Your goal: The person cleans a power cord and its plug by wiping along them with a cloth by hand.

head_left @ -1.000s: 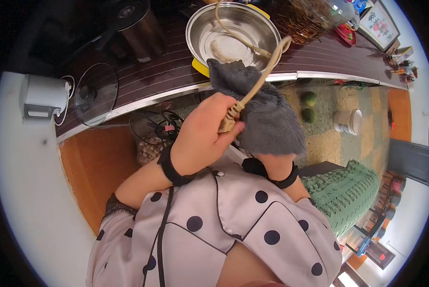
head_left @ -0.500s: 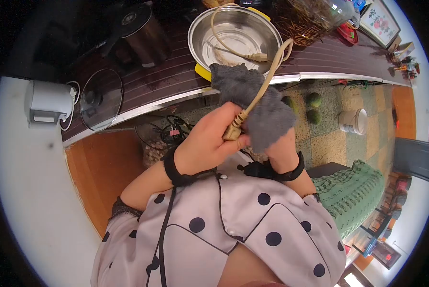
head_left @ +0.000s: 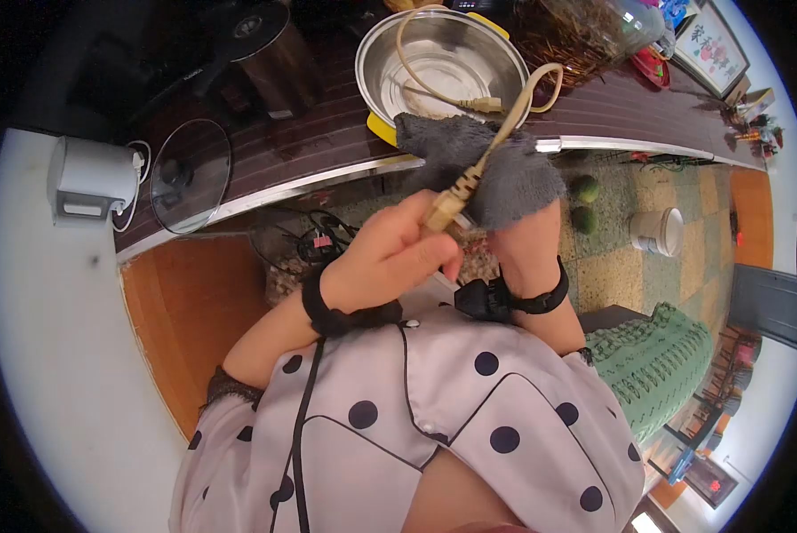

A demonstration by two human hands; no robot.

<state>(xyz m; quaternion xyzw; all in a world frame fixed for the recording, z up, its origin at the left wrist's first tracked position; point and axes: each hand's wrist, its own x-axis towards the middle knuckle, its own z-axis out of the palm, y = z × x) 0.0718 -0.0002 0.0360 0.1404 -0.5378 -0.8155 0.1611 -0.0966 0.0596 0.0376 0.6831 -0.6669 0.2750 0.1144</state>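
My left hand pinches the plug end of a beige power cord between thumb and fingers, in front of the counter edge. My right hand holds a dark grey cloth, which hides most of its fingers. The cord runs up over the cloth and loops back into a steel pot with yellow handles. Its other connector lies in that pot. One corner of the cloth hangs against the pot's near rim.
On the dark counter stand a kettle-like vessel and a glass lid near the left edge. Wrapped brown sticks lie at the back. Below are round green fruits, a white bucket and a green cloth-covered seat.
My right hand and the cloth have shifted up and to the right, slightly apart from my left hand. The plug in my left hand has tilted and risen a little.
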